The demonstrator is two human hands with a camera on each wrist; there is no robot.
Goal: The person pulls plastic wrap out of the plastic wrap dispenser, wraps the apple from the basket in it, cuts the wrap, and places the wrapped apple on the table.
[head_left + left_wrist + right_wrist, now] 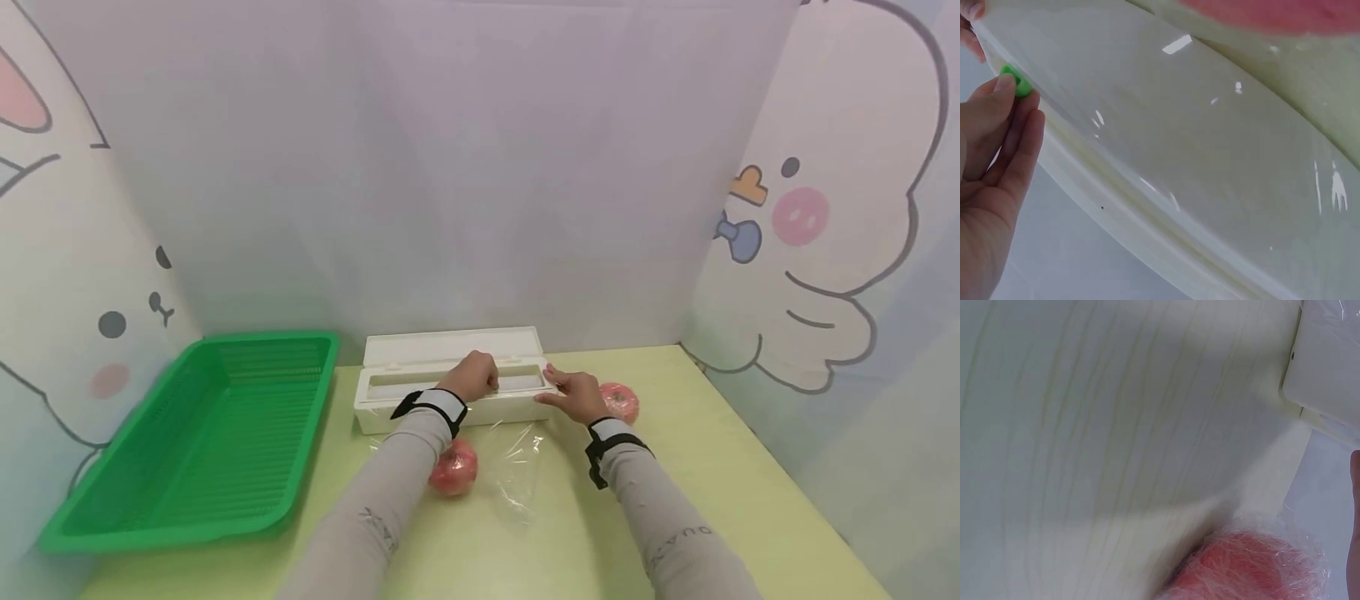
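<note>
A white cling film dispenser [386, 419] stands at the back of the table with its lid raised. My left hand [471, 375] is over its front edge, and in the left wrist view it pinches a small green slide cutter [1020, 82] between thumb and fingers. The right hand [577, 396] grips the dispenser's right end, thumb at the front. Clear cling film [517, 475] hangs over the front and spreads on the table. A red apple [454, 468] lies before the dispenser, partly behind my left forearm.
A second apple, wrapped in film [621, 402], sits just right of my right hand. To the left stands a green plastic basket [296, 492]. A pale curtain [450, 208] closes off the table's back edge, with cartoon-printed panels at both sides.
</note>
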